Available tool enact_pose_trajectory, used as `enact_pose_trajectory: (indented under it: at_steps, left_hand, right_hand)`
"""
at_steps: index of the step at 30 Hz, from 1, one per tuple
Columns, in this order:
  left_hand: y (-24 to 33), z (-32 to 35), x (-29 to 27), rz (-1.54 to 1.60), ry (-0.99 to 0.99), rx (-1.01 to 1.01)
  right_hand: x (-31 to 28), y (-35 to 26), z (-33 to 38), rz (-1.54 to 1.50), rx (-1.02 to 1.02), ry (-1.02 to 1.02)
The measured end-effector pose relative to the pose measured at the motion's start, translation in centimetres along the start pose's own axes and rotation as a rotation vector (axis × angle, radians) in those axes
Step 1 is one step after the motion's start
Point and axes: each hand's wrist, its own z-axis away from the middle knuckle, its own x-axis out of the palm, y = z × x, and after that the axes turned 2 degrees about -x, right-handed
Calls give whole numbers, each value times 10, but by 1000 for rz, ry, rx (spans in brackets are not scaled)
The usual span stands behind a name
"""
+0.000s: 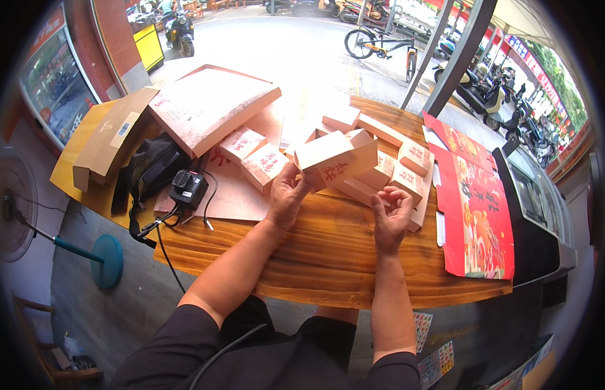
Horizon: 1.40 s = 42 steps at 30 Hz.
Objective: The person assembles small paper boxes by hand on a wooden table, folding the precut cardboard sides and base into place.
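My left hand (289, 195) grips one end of a pale pink cardboard box (335, 162) with red printing, thumb on its near side. The box is tilted above the wooden table, and a flap stands up near its far right end. My right hand (391, 218) is just below and right of it, fingers loosely curled and apart, with nothing visible in it. Behind that hand, several small printed boxes (406, 179) sit in a shallow pink tray box (419, 214). Two more small boxes (264, 162) rest left of my left hand.
On the wooden table (315, 260) a large pink box lid (214, 107), a brown carton (117, 136) and a black device with cables (187, 188) lie at left. Red printed folded card (474, 208) covers the right end. A fan (107, 260) stands left, a black-framed glass case (536, 195) right.
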Motion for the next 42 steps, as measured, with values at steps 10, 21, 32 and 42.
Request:
enact_pose_trajectory:
  at_steps: [10,21,32,42]
  left_hand:
    - [-4,3,9,-325,-112,117]
    - [13,8,23,-785,-397,465]
    - [11,11,12,-300,-326,-29]
    - [8,7,8,166,-281,-278]
  right_hand:
    - [18,-9,12,-229,193,-327]
    - [9,-14,5,-328,251,-205]
    - [4,-34,-1,-639,482,-112]
    - [3,-12,-1,-656,586,-267]
